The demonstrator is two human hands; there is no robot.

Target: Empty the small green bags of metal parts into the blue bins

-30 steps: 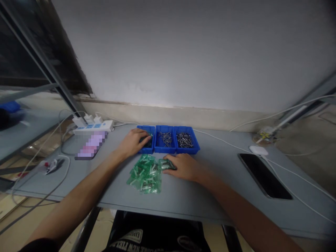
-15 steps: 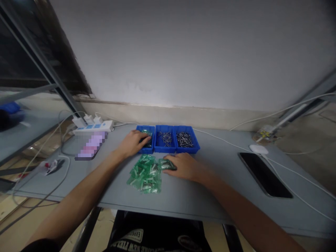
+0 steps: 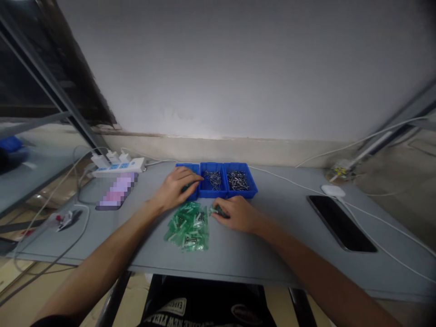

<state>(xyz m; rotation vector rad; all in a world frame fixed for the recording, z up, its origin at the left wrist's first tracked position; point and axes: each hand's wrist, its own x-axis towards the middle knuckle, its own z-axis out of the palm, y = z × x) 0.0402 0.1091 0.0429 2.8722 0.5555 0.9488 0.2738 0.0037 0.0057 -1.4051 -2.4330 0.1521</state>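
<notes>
My left hand point(image 3: 177, 187) is over the left blue bin point(image 3: 195, 196), its fingers bent together and hiding most of the inside; whatever lies between them is too small to name. My right hand point(image 3: 236, 213) is closed on a green packet point(image 3: 220, 210) in front of the bins. Between my hands, on the grey table, lies a pile of green packets point(image 3: 189, 227) with small metal pieces inside. The middle blue bin point(image 3: 213, 193) holds loose metal screws or pins, and the right blue bin point(image 3: 242, 194) holds more of them.
At the left are a white power strip point(image 3: 129, 166) with plugs and a blurred-out phone point(image 3: 117, 190). A dark phone point(image 3: 340, 222) lies at the right beside a white charger point(image 3: 333, 190). White cables cross the table point(image 3: 265, 268), and a wall point(image 3: 238, 81) stands behind.
My left hand has lifted slightly and shifted right across the left bin, towards the middle one. The packet in my right hand now shows less, tucked into the fingers.
</notes>
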